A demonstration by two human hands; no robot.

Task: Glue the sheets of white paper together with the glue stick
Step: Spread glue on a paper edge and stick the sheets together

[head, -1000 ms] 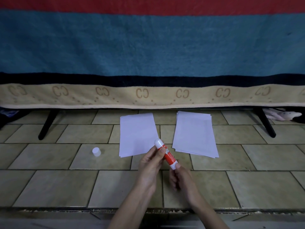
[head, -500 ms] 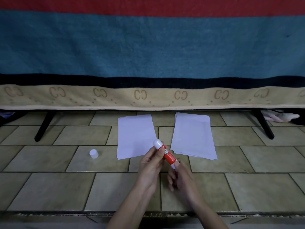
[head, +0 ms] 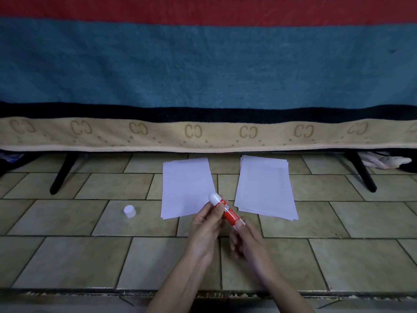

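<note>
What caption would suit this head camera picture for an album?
Both hands, left and right, hold an uncapped red glue stick over the tiled floor, between white paper sheets.

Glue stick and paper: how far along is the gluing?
Done: cap off, on the floor. In hand: left hand holds the glue stick, right hand pinches its base. Left: single sheet and stack lie apart, not yet joined.

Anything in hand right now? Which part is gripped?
Both hands hold the glue stick: left hand grips the red barrel near the white tip, right hand pinches the bottom end. Nothing else is held.
</note>
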